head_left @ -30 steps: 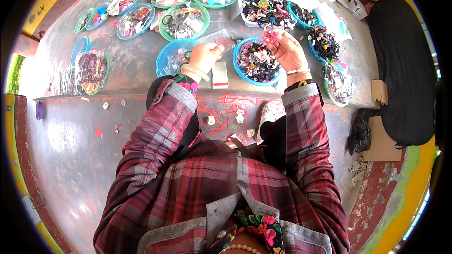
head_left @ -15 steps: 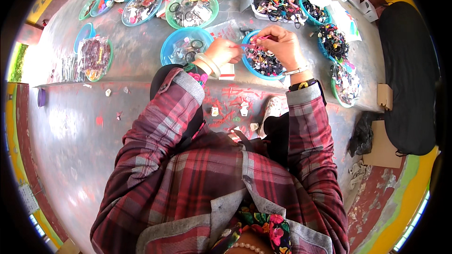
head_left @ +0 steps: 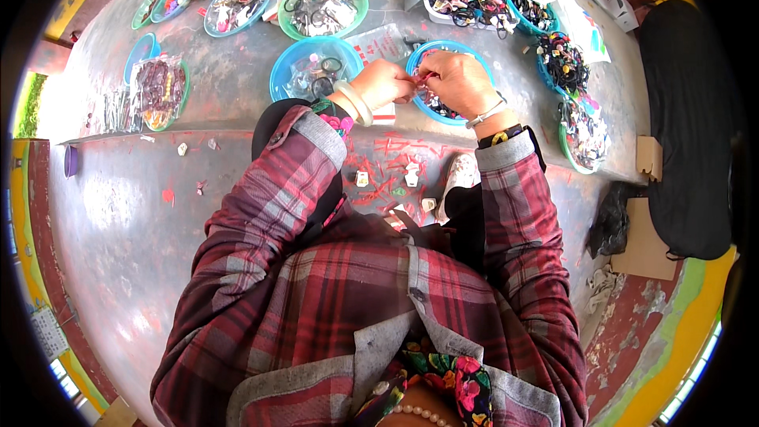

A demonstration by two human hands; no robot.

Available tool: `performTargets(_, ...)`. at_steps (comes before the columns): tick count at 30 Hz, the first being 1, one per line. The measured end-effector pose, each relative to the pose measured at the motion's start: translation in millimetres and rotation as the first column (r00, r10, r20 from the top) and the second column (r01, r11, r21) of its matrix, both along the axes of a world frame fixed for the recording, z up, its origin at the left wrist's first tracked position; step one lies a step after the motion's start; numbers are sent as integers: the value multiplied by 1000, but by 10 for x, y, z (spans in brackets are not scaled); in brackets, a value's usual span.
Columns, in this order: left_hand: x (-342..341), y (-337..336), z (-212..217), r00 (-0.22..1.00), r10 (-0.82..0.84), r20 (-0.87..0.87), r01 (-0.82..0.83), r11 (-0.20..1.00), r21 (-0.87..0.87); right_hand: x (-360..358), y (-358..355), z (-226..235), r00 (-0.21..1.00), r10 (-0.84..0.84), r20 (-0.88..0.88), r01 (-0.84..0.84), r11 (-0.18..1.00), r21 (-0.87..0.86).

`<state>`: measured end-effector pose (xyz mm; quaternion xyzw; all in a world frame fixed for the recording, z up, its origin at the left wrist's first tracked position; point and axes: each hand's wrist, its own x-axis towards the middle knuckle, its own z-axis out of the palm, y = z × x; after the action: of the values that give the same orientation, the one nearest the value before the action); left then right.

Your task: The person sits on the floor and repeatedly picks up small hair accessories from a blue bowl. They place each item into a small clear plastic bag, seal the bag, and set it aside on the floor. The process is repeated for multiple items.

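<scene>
My left hand (head_left: 384, 83) and my right hand (head_left: 458, 85) meet over the front edge of a blue basin (head_left: 484, 59) that holds a heap of small mixed pieces. Both hands are closed, fingertips nearly touching, on a thin pink strand (head_left: 427, 77). Only a short bit of it shows between the fingers, so its full shape is hidden. Left of my left hand stands another blue basin (head_left: 278, 71) with clear packets and dark hair ties (head_left: 322, 85) in it.
Beyond my hands are a green basin (head_left: 362, 12) of packets and a white tub (head_left: 433, 12) heaped with hair ties. Round basins line the right side, near a long black case (head_left: 684, 134). Red scraps (head_left: 387, 170) and small pale pieces litter the lower floor.
My right hand has come down and turned over, nearer my left. The pink strand, stretched between them before, is now mostly covered by my fingers. My left hand has shifted slightly right.
</scene>
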<state>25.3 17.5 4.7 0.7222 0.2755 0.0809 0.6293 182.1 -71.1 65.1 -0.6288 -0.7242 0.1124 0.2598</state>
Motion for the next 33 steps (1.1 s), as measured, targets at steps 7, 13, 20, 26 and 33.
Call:
performTargets(7, 10, -38, 39, 999, -32, 17, 32, 999, -2, 62, 0, -85, 989, 88, 121, -89, 996, 2)
performTargets(13, 5, -74, 71, 998, 28, 51, -20, 989, -150, -40, -15, 36, 1000, 4, -8, -4, 1000, 9)
performTargets(20, 13, -53, 86, 996, 51, 75, -34, 978, -208, 48, 25, -84, 999, 38, 34, -41, 995, 87)
performTargets(26, 6, -63, 111, 993, 37, 108, -13, 976, -215, -19, 1, -23, 999, -8, 35, 5, 997, 75)
performTargets(33, -4, -71, 167, 990, 18, 139, 24, 954, -298, -64, -3, 7, 993, 12, 121, -25, 993, 114)
